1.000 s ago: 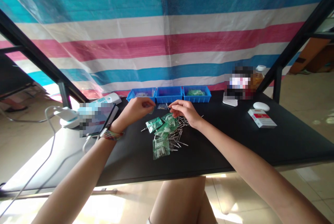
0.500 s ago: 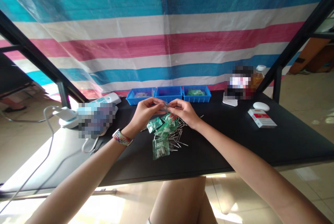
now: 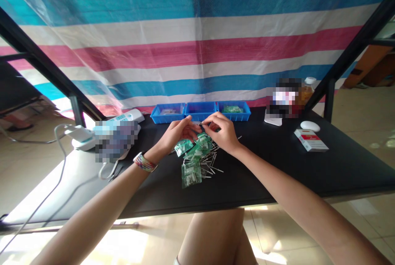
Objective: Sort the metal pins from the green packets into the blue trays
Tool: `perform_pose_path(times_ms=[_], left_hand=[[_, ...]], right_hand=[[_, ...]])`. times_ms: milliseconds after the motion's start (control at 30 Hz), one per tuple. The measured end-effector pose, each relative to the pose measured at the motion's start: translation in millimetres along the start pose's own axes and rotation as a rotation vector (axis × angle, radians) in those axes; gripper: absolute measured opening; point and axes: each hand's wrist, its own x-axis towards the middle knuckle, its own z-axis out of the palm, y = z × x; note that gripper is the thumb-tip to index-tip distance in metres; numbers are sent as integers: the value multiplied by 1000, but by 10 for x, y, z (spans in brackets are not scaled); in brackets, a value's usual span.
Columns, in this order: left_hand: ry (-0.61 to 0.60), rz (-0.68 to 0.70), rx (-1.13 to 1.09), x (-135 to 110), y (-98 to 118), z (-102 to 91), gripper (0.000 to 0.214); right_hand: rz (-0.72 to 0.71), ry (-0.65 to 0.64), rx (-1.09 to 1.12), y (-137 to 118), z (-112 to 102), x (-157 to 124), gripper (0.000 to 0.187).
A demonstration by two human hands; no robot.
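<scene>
Above the pile, a small clear plastic piece spans the gap between my hands; its exact kind is too small to tell. My left hand, with a woven band on the wrist, has its thumb and loosely curled fingers around the left end. At the other end, my right hand pinches with thumb and fingertips. Below them lie several green-printed clear packets, with small pale pieces visible inside one. Loose thin metal pins, silvery and rod-like, are scattered beside and under the packets.
Three joined blue bins stand at the back of the black table; left and right ones hold small packets. A power strip and cable are on the left. On the right are a small box, a white oval case and a bottle.
My left fingers have opened out and dropped a little, showing more of the clear piece. My right hand has shifted slightly and keeps its pinch. The packets and pins stay put.
</scene>
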Motion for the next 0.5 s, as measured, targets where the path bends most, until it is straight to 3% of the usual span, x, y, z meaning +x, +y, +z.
perform_pose_path(times_ms=[200,500], left_hand=[[2,33,30,5,-60,-40,40],[56,106,90,52,-117,-104,45]], right_hand=[[-72,-96,-167,30,-11,-57,18],[7,-191,-174,31,-6,-73,36]])
